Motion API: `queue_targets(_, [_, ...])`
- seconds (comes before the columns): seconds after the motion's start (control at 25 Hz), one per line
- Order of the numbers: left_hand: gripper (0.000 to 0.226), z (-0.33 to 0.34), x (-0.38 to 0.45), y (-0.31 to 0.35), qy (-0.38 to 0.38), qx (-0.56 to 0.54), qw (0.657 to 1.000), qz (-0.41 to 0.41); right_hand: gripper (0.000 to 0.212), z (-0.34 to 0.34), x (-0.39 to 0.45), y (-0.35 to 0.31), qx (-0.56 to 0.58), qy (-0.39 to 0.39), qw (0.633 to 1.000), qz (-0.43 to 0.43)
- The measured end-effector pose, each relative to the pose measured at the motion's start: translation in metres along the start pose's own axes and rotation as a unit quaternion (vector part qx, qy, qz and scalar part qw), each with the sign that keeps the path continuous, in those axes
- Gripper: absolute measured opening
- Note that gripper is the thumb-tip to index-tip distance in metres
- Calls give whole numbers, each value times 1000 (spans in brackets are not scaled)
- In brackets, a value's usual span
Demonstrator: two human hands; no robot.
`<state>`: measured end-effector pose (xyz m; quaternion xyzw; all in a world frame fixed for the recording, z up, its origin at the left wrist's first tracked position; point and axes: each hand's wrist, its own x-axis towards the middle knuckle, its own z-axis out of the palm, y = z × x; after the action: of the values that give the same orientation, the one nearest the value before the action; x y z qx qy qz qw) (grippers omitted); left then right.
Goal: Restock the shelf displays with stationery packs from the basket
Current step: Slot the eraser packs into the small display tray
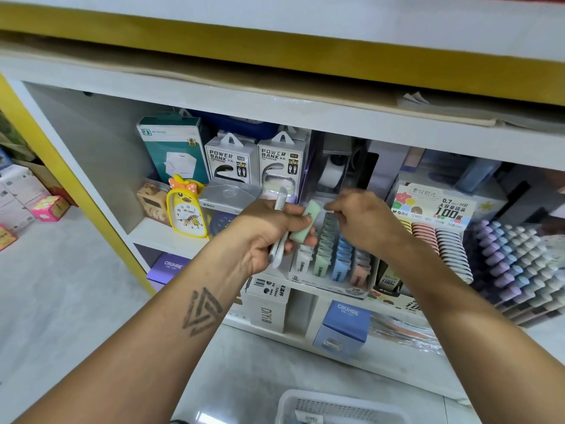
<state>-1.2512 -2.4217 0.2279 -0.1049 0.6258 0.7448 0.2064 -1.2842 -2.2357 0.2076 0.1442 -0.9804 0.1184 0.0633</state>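
Both my hands are up at the middle shelf, in front of the display tray (330, 283) of small stationery packs.

My left hand (269, 231) is curled tight around two things: one mint-green pack (304, 223), pinched under the thumb, and one slim white pack (278, 240) running upright through the fist. Both sit just above the tray's left end.

My right hand (363, 221) hovers over the tray, knuckles toward me, fingers bent and pointing left toward the green pack. It is blurred; I cannot tell whether it holds anything.

The tray holds four rows of packs, counted left to right: white, green, blue, pink. I cannot count the packs within each row.

Behind: two power bank boxes (256, 163) side by side, one yellow duck clock (186, 209), one teal box (175, 151). To the right, one lead-refill display (434, 209) with three visible stacks of round cases, then a rack of pastel caps (516, 261), too many to count.

One white basket (336, 408) sits on the floor below my arms, with at least one pack inside.
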Motion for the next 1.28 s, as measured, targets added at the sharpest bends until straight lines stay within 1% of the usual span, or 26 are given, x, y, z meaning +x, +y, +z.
queue_targets(0.04, [31,1,0,0,2,2,1000,7,33,-5,1,-3,82,17,996,28])
queue_targets(0.08, [31,2,-1,0,4,4,1000,16,27,-11,0,-7,199,18,978,65])
queue_targets(0.12, [30,2,-1,0,8,7,1000,26,19,-16,-1,-12,329,-4,939,99])
queue_targets(0.16, [29,3,-1,1,11,10,999,33,13,-21,-2,-16,428,-29,896,119])
queue_targets(0.2, [27,5,-1,1,12,10,999,34,9,-24,-4,-18,479,-45,869,120])
queue_targets(0.24, [23,6,-1,1,12,5,999,29,8,-28,-6,-18,503,-48,855,114])
queue_targets(0.32, [11,7,-3,3,7,-20,1000,-1,11,-36,-9,-17,525,-27,843,118])
queue_targets(0.44, [16,4,0,4,1,-40,998,-49,9,-43,-11,-11,542,6,829,133])
queue_targets(0.6, [27,2,5,3,28,-39,996,-74,6,-42,-7,-5,524,37,839,145])
queue_targets(0.64, [27,2,6,3,33,-37,996,-74,8,-42,-5,-3,505,56,848,151])
queue_targets(0.68, [28,3,6,3,36,-36,996,-73,9,-40,-3,-1,462,83,870,150])
queue_targets(0.72, [27,3,6,3,38,-36,996,-74,11,-37,-1,2,382,117,907,133])
queue_targets(0.76, [25,3,6,2,39,-34,996,-76,12,-32,-1,5,272,149,945,101])
queue_targets(0.8, [22,2,6,2,38,-33,996,-79,13,-27,-2,7,157,172,970,66])
queue_targets(0.84, [18,2,6,2,33,-35,995,-84,12,-22,-3,7,65,186,980,39])
queue_targets(0.88, [14,2,6,2,26,-42,995,-89,11,-19,-3,6,11,187,982,23])
queue_targets(0.92, [10,2,6,2,18,-51,994,-94,8,-16,-3,5,-20,176,984,18])
queue_targets(1.0, [7,1,6,2,3,-66,993,-98,8,-10,0,3,-52,138,989,17])
queue_targets(1.16, [24,-3,5,2,-9,-80,992,-95,20,-1,3,3,-24,67,997,29])
queue_targets(1.28, [28,-3,4,2,-13,-82,993,-84,24,1,4,5,-10,55,998,37])
